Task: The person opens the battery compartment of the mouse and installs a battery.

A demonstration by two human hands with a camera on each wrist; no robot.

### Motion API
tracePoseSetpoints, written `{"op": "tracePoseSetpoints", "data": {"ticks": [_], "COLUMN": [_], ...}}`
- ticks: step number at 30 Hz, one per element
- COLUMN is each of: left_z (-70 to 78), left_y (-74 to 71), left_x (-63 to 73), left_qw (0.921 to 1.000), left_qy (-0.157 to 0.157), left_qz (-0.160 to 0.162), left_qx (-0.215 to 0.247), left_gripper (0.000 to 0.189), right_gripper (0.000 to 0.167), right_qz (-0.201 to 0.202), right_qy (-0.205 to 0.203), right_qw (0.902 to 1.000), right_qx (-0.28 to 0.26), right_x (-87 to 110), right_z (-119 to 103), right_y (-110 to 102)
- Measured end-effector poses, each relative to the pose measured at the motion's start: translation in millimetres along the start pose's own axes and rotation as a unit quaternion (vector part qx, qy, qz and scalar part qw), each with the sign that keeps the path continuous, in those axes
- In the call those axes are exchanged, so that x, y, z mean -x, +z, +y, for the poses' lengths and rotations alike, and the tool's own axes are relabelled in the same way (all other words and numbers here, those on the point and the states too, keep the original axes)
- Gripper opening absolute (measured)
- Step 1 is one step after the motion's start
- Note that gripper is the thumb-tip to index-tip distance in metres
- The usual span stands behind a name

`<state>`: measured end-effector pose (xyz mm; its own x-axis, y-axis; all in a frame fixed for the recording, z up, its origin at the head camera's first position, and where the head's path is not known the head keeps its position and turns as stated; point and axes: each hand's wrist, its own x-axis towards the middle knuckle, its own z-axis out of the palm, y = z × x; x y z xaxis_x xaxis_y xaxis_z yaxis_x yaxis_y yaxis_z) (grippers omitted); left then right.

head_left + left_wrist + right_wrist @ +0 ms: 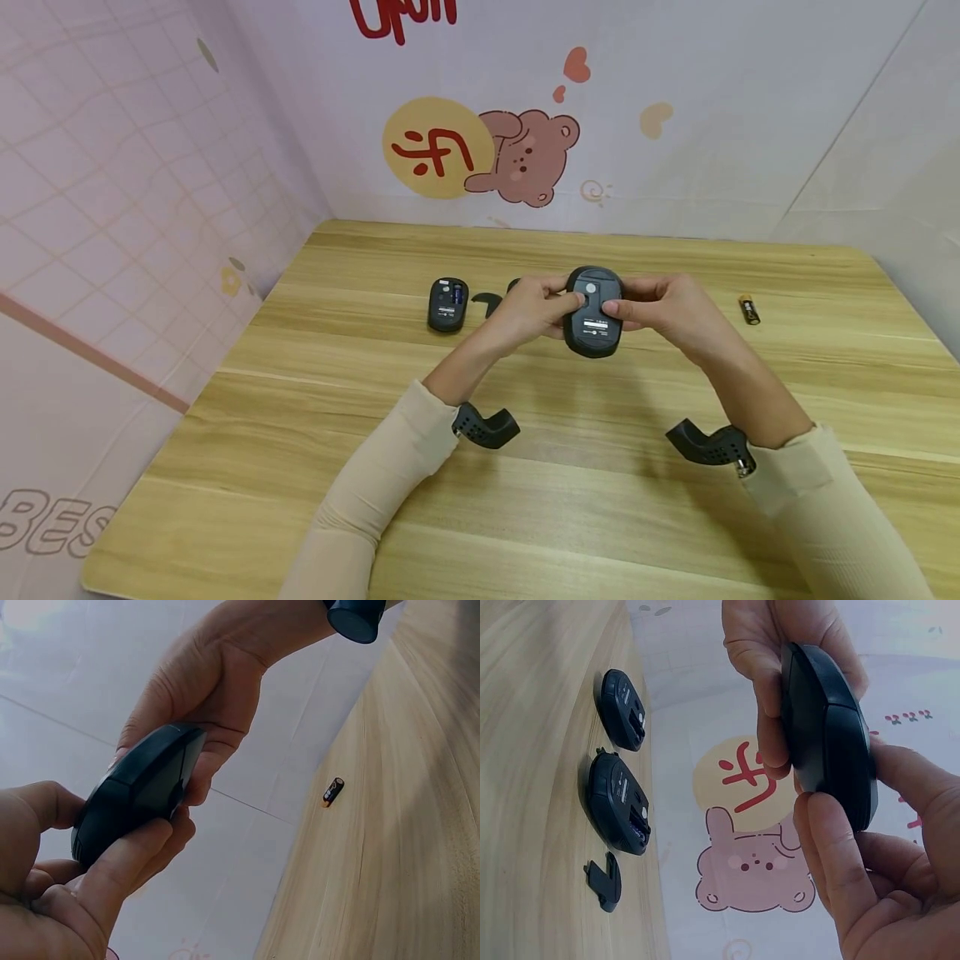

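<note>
A black computer mouse [592, 333] is held up over the table with its underside and white label facing the head camera. My left hand [531, 310] grips its left edge, the thumb lying by a dark slot. From the right side, my right hand [671, 312] grips the same mouse, thumb pressed on the underside. The left wrist view shows the mouse [124, 802] edge-on between both hands, with fingers wrapped behind it. In the right wrist view, fingers of both hands meet along the mouse [829, 739].
Another mouse [447, 312] lies underside up at the left, with a blue battery in its bay. A further mouse [615, 795] and a battery cover [604, 883] lie beyond my left hand. A loose battery [748, 309] lies at the right on the wooden table [525, 517].
</note>
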<state>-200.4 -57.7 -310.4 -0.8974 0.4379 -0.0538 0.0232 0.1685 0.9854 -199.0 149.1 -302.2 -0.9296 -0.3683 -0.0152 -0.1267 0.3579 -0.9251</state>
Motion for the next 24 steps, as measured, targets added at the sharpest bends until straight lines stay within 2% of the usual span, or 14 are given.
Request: {"op": "tracePoseSetpoints", "data": {"ticks": [9, 24], "left_z": [-2.0, -3.3], "left_y": [2.0, 1.7], "left_x": [-1.5, -2.7], "left_qw": [1.0000, 1.0000], "left_qy": [0.002, -0.003], "left_qz": [0.000, 0.001], "left_qx": [0.008, -0.007], "left_gripper": [0.038, 0.040], "right_gripper": [0.050, 0.055], "right_qz": [0.013, 0.013], "right_qy": [0.009, 0.037], "right_qw": [0.9997, 0.9988], "right_qx": [0.019, 0.031], "right_x": [-0.7, -1.6], "right_z": [-2.1, -5.2], "right_y": [1.1, -1.1]}}
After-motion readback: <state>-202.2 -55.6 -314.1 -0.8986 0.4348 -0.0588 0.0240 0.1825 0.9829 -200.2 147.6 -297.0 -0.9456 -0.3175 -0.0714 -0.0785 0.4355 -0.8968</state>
